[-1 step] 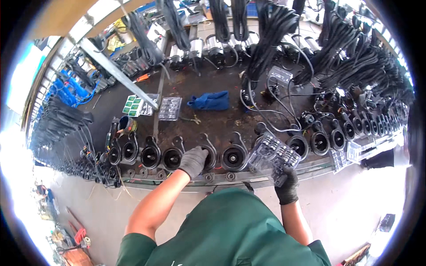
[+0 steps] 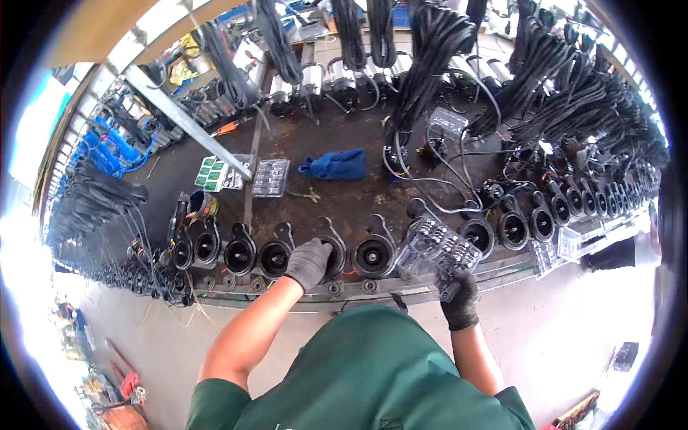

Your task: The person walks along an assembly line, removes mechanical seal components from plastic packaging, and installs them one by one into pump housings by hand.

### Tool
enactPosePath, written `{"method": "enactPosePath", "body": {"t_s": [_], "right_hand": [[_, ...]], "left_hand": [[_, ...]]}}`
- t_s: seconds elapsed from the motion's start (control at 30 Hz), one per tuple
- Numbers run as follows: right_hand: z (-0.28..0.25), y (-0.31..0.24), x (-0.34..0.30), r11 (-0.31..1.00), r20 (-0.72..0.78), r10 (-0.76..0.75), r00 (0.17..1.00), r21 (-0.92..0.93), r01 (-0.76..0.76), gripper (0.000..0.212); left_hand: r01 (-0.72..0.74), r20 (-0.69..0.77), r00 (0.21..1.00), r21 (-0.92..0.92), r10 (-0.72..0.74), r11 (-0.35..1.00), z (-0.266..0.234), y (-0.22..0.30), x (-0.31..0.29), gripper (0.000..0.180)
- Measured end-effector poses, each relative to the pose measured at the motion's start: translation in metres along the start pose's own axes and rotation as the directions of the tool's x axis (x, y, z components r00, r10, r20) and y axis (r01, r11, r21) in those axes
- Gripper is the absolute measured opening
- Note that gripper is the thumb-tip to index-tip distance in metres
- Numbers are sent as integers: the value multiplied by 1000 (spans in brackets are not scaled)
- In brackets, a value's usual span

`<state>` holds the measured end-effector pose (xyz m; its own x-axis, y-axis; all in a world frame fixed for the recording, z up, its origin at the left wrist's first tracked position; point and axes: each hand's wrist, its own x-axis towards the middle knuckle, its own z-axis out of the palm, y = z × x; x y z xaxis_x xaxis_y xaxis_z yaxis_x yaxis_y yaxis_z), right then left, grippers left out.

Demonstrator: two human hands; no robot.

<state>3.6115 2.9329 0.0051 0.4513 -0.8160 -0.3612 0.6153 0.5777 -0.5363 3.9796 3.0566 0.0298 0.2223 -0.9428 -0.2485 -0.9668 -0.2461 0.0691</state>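
Observation:
My left hand [image 2: 309,264], in a grey glove, reaches into a round black housing [image 2: 335,247] in the row along the bench's near edge. Its fingers are pinched together, and whatever lies between them is hidden. Just right of it stands another black housing [image 2: 375,256] with a metal shaft end at its centre. In my right hand [image 2: 461,301], gloved darker, is a clear plastic tray [image 2: 450,247] of small shiny metal parts, tilted over the housings. The fingers grip the tray's near corner.
A blue cloth [image 2: 335,164] lies mid-bench, beside a second clear tray [image 2: 271,178] and a green-and-white card [image 2: 210,173]. Black cable bundles [image 2: 430,64] hang over the far side above silver motors [image 2: 313,77]. A metal post [image 2: 183,118] slants down at the left.
The whole view has shifted very slightly. Both hands keep their places, the left at the housing and the right on the tray.

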Motion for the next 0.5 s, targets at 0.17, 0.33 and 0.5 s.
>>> {"method": "enactPosePath", "body": {"t_s": [0.17,0.33,0.5], "right_hand": [[19,-11,-5,997,99,37,994,-70,-30,73],[35,-23,-13,998,201,65,978,-30,-60,75],[19,-19,-6,999,163,49,985,-30,-45,78]], "left_hand": [[11,22,1000,71,-13,997,16,-2,2,14],[-60,80,995,-19,62,998,11,-8,-8,31],[-66,119,992,143,49,987,-14,2,-8,22]]}}
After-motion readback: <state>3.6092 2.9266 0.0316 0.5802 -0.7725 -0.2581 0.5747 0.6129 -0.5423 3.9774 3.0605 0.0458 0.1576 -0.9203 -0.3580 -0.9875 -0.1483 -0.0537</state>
